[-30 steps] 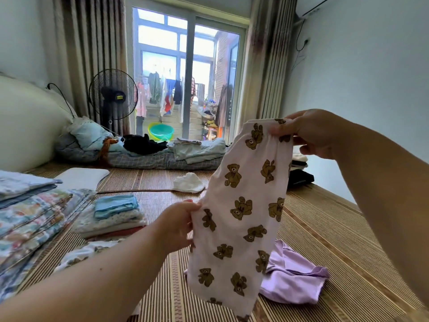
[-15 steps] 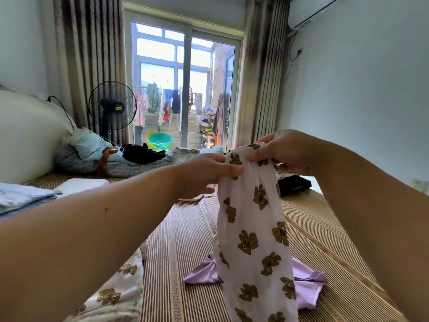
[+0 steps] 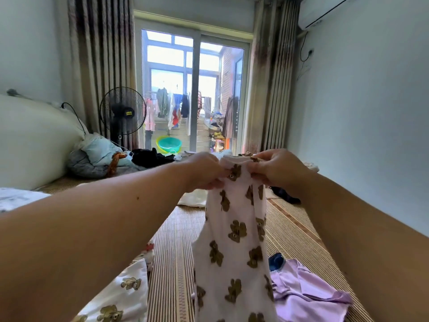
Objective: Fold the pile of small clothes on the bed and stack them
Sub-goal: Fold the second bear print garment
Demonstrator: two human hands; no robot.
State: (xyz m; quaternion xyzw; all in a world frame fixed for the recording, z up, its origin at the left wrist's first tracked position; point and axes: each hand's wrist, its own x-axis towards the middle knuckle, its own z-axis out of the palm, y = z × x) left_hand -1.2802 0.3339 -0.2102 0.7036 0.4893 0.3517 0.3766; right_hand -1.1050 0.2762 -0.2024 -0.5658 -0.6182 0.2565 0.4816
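Right, both hands are working one piece: left hand (image 3: 204,171) and right hand (image 3: 276,170) are each pinching the top edge of the bear-print garment (image 3: 234,252), both grips closed on it. It's hanging straight down above the bed's woven mat (image 3: 176,263). Probably the lining-up step before folding. Next move is likely calling for matched edges, then laying flat. Lilac garment (image 3: 306,296) is lying unfolded nearby.

soft matt cloth garment (image 3: 234,247), seemingly woven mat (image 3: 176,263)
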